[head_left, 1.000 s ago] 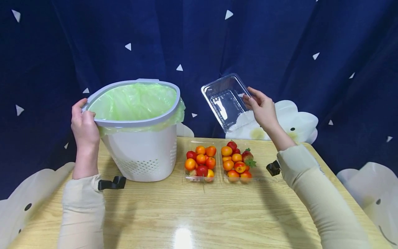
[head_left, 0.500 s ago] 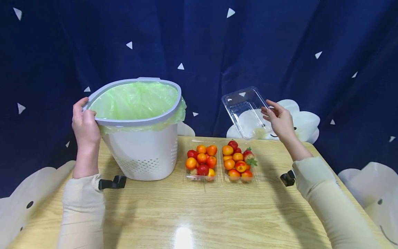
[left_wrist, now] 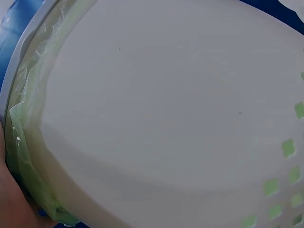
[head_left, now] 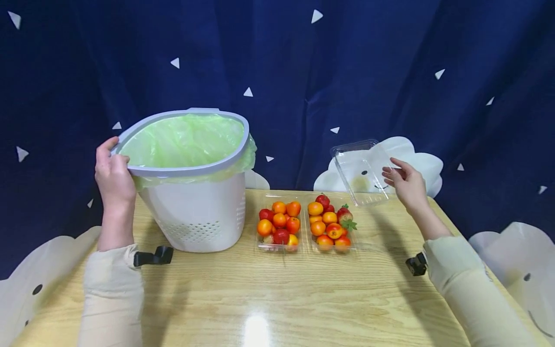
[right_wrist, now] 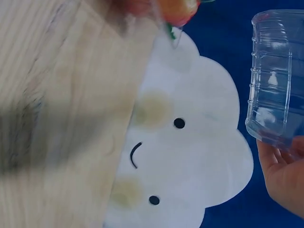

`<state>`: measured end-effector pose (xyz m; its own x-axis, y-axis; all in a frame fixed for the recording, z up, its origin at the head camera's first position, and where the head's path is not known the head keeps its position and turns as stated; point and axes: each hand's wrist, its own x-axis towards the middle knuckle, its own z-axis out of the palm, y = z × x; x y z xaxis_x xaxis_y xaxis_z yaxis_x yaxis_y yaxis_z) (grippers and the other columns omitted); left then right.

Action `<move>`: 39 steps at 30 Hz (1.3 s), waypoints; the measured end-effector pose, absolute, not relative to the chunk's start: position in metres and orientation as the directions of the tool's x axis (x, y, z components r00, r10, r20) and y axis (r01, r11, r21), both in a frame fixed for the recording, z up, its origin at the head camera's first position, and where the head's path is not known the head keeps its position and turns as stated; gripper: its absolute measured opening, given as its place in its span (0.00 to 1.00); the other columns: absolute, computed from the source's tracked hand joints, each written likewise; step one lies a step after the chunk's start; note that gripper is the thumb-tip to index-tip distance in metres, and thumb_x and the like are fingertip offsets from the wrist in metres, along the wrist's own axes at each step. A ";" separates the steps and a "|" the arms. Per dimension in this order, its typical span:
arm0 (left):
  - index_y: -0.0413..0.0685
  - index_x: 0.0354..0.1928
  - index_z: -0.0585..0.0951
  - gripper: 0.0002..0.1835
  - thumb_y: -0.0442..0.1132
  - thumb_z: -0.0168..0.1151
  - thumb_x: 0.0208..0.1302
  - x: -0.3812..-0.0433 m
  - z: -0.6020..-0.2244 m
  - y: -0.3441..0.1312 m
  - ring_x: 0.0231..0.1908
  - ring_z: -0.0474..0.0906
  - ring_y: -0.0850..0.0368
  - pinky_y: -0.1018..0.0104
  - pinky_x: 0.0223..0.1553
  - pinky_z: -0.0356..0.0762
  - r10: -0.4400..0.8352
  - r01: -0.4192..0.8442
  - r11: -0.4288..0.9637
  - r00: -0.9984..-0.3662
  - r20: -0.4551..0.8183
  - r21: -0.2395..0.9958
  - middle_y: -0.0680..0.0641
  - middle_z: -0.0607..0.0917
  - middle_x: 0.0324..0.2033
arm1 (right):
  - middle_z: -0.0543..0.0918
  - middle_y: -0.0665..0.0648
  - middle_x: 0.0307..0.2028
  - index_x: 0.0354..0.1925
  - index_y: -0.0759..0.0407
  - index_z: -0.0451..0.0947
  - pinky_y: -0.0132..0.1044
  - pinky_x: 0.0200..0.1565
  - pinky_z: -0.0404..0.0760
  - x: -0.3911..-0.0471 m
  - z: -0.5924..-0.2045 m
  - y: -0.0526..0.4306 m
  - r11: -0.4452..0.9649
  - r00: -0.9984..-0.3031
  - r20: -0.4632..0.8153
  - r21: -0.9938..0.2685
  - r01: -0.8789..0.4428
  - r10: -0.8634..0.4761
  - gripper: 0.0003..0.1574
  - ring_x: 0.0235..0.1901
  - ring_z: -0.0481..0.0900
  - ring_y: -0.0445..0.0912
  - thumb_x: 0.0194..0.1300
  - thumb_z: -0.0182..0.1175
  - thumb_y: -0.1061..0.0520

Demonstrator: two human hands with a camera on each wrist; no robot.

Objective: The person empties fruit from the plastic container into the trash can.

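Observation:
My left hand (head_left: 114,178) grips the left side of the grey rim of a white bin (head_left: 195,207), which stands on the table. A thin green bag (head_left: 186,140) lines it and folds over the rim. In the left wrist view the bin's pale wall (left_wrist: 156,104) fills most of the picture, with my hand (left_wrist: 16,199) at lower left. My right hand (head_left: 407,185) pinches one edge of a clear plastic box (head_left: 362,171), raised and tilted above the table's back edge. No contents show through the box's see-through walls (right_wrist: 270,80) in the right wrist view.
Two clear boxes of small orange fruit and strawberries, a left one (head_left: 279,224) and a right one (head_left: 331,226), sit side by side right of the bin. White cloud-shaped cushions (head_left: 403,159) border the wooden table (head_left: 277,289). A blue curtain (head_left: 277,58) hangs behind.
My right hand has carried the clear plastic box to the right and lower, from over the fruit boxes. My left hand keeps its grip on the bin.

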<state>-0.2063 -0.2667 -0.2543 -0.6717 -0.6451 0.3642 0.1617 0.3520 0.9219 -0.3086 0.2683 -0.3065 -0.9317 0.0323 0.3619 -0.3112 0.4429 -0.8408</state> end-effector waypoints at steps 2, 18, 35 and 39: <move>0.53 0.62 0.66 0.26 0.38 0.36 0.60 -0.205 -0.254 -0.268 0.51 0.65 0.60 0.72 0.51 0.57 -0.655 0.156 0.352 -0.663 0.362 0.923 0.46 0.71 0.58 | 0.72 0.75 0.51 0.65 0.72 0.53 0.23 0.42 0.73 -0.307 -0.310 0.273 0.439 -0.936 0.352 -0.845 -0.306 0.025 0.28 0.37 0.75 0.25 0.70 0.38 0.61; 0.53 0.62 0.66 0.26 0.38 0.36 0.61 -0.207 -0.254 -0.268 0.51 0.65 0.60 0.71 0.51 0.58 -0.649 0.164 0.350 -0.668 0.365 0.922 0.46 0.71 0.58 | 0.71 0.76 0.53 0.65 0.69 0.54 0.22 0.37 0.75 -0.288 -0.345 0.310 0.586 -0.951 0.287 -0.793 -0.165 0.120 0.29 0.34 0.72 0.22 0.71 0.37 0.57; 0.53 0.62 0.66 0.26 0.38 0.35 0.61 -0.207 -0.255 -0.267 0.50 0.66 0.60 0.71 0.50 0.59 -0.646 0.174 0.342 -0.671 0.365 0.924 0.47 0.71 0.58 | 0.69 0.79 0.52 0.60 0.81 0.54 0.26 0.33 0.77 -0.275 -0.386 0.336 0.590 -0.970 0.167 -0.807 -0.033 0.175 0.29 0.26 0.69 0.19 0.67 0.36 0.61; 0.53 0.62 0.65 0.26 0.38 0.35 0.61 -0.207 -0.255 -0.267 0.51 0.65 0.59 0.71 0.51 0.59 -0.645 0.166 0.340 -0.675 0.358 0.926 0.47 0.70 0.59 | 0.70 0.78 0.52 0.59 0.81 0.57 0.25 0.31 0.76 -0.272 -0.393 0.339 0.644 -0.972 0.165 -0.765 -0.017 0.170 0.29 0.25 0.65 0.16 0.66 0.36 0.61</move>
